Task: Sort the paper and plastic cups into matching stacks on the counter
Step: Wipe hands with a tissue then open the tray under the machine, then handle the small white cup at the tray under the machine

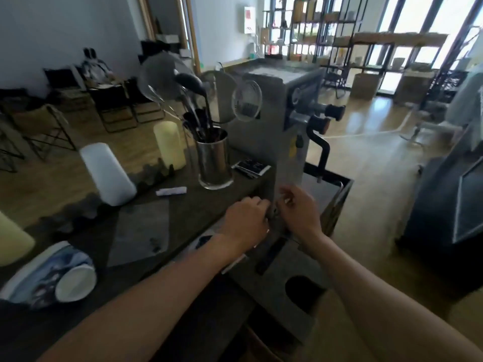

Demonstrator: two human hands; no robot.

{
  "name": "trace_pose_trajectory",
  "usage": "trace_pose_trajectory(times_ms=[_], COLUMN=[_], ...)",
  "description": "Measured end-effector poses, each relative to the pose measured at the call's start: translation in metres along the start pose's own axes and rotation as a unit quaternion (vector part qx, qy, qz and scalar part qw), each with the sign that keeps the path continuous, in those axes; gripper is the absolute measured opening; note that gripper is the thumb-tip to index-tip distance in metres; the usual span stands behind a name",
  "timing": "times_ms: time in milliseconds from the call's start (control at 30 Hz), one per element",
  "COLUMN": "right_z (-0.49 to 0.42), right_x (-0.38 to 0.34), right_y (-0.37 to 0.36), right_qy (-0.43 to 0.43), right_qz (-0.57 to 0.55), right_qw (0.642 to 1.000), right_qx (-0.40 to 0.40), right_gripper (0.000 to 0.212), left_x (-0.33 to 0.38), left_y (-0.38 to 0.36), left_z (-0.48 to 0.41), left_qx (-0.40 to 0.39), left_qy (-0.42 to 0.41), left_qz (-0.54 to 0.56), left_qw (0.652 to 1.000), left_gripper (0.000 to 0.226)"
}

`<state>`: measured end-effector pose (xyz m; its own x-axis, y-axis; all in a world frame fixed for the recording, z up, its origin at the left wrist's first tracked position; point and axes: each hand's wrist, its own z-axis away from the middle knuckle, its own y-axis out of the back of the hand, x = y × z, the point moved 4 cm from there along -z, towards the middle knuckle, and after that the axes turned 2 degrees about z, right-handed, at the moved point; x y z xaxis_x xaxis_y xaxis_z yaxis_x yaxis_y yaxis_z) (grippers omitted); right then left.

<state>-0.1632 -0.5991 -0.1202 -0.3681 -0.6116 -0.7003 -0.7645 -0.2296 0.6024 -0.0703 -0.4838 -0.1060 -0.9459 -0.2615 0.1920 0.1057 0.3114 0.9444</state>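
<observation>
My left hand and my right hand meet, fingers curled, at the foot of a grey machine on the dark counter. Blur hides whatever lies between their fingertips. A white cup stack stands upside down at the counter's far edge, with a cream stack behind it. Another cream stack shows at the left border. A stack of blue-patterned paper cups lies on its side at the lower left, its open mouth facing right.
A steel holder full of dark utensils stands beside the machine, with a clear round vessel above it. A small white wrapper and a grey mat lie on the counter. The counter's right end drops to a wooden floor.
</observation>
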Motion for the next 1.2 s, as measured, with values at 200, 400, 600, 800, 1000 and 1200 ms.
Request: trace_pose_trajectory(times_ms=[200,400,600,800,1000,1200], right_z=[-0.018,-0.013,-0.023,-0.021,-0.001,0.061], right_x=[-0.113,-0.177,-0.177,-0.180,-0.208,-0.285], right_y=[-0.046,-0.156,-0.237,-0.238,-0.195,-0.174], right_qy=[0.132,0.220,0.241,0.274,0.236,0.110], right_qz=[-0.006,0.057,0.182,0.198,-0.011,-0.170], right_qw=[0.984,0.927,0.882,0.920,0.959,0.921], right_qx=[-0.118,-0.299,-0.361,-0.196,-0.154,-0.333], right_gripper=[0.032,0.054,0.057,0.025,0.016,0.023], left_x=[-0.070,-0.154,-0.206,-0.204,-0.188,-0.234], left_y=[0.078,0.091,0.059,0.075,0.135,0.213], left_z=[0.049,0.116,0.139,0.125,0.147,0.233], left_qx=[0.001,-0.092,-0.194,-0.096,0.055,-0.008], left_qy=[0.129,0.273,0.359,0.322,0.311,0.459], left_qz=[-0.036,-0.130,-0.099,-0.151,-0.020,0.137], left_qw=[0.991,0.949,0.908,0.930,0.949,0.878], left_gripper=[0.042,0.064,0.070,0.041,0.017,0.010])
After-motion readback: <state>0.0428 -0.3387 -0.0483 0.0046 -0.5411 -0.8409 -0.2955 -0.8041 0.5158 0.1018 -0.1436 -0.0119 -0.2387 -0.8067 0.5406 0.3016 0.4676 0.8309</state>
